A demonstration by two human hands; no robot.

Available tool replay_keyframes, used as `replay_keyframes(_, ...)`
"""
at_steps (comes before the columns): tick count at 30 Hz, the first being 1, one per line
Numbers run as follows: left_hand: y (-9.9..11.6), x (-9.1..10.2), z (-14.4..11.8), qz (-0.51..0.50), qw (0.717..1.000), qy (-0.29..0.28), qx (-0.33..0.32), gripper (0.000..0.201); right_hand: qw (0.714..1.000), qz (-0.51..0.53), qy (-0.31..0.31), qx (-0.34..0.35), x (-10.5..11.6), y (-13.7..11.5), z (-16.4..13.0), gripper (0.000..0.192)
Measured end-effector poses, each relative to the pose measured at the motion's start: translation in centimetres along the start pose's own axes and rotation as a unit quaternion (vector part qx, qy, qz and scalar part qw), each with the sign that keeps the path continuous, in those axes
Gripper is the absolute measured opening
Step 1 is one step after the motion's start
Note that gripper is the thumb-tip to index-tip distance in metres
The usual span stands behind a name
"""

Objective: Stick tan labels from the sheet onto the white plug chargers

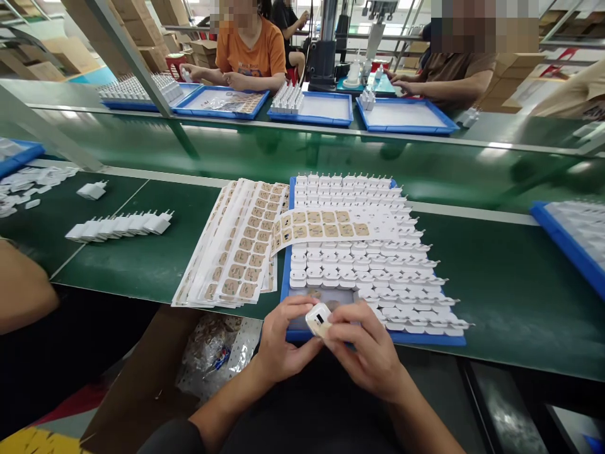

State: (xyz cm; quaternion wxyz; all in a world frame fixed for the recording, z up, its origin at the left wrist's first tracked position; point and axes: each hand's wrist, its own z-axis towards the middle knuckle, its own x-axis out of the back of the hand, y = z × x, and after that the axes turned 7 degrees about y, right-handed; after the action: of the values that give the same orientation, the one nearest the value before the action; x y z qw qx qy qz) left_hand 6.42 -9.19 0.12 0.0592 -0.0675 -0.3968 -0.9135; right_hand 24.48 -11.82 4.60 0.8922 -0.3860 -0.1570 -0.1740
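Observation:
Between my hands, over the front edge of a blue tray [286,284], is a white USB charger [317,317] with its dark port facing up. My left hand [288,337] grips it from the side, thumb below and fingers above. The fingers of my right hand [362,343] pinch at its near face, where a small tan piece shows, probably a sticker. Rows of white chargers with pins [331,258] fill most of the tray. Across them lies a sheet of tan stickers [326,226], partly used. More sticker sheets [236,252] are fanned out left of the tray.
A row of chargers [120,226] and one single charger [92,190] lie on the green table to the left. Another blue tray [567,246] stands at the right edge. Beyond a rail, people sit by blue trays [326,110]. Someone's arm [23,287] is at left.

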Motion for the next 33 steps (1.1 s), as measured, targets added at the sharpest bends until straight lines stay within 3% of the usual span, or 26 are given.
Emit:
replay_keyframes(3,-0.5,0.4,0.2,0.044,0.999,0.019,0.024,0.038,0.998,0.035,0.023,-0.045,0.6,0.1,-0.5,0.012)
replay_keyframes(6,-1.1,1.3,-0.1,0.079,0.995,0.034,0.057,0.04,0.994,-0.068,0.035,-0.082,0.7,1.1,-0.1,0.013)
replay_keyframes(11,-2.8,4.9,-0.8,0.141,0.98,0.09,0.111,0.056,0.951,-0.305,-0.05,0.016,0.1,3.4,0.4,0.023)
replay_keyframes(15,-6.2,10.8,-0.4,0.22,0.943,0.191,0.163,0.048,0.958,-0.273,-0.041,0.077,0.3,4.3,0.3,0.021)
replay_keyframes(19,-10.8,18.5,0.1,0.334,0.871,0.275,0.235,0.041,0.971,-0.224,-0.023,0.086,0.9,4.7,0.3,0.022)
replay_keyframes(22,-13.7,22.8,0.2,0.359,0.851,0.276,0.266,0.044,0.972,-0.228,-0.018,0.057,1.1,4.9,0.5,0.02)
replay_keyframes(24,-14.9,24.6,0.1,0.369,0.847,0.261,0.28,0.05,0.97,-0.238,-0.022,0.04,1.3,4.9,0.5,0.017)
replay_keyframes(27,-15.4,25.6,0.2,0.378,0.842,0.244,0.299,0.062,0.963,-0.266,-0.027,0.026,1.6,4.7,0.6,0.014)
replay_keyframes(29,-14.9,25.1,0.4,0.421,0.83,0.239,0.277,0.065,0.958,-0.285,-0.027,0.014,1.9,4.6,0.7,0.014)
replay_keyframes(31,-13.5,23.4,0.8,0.483,0.817,0.239,0.204,0.06,0.954,-0.299,-0.025,0.009,2.0,4.4,0.8,0.015)
replay_keyframes(33,-11.5,20.5,1.3,0.506,0.824,0.23,0.113,0.05,0.95,-0.311,-0.03,0.016,1.7,4.1,1.2,0.017)
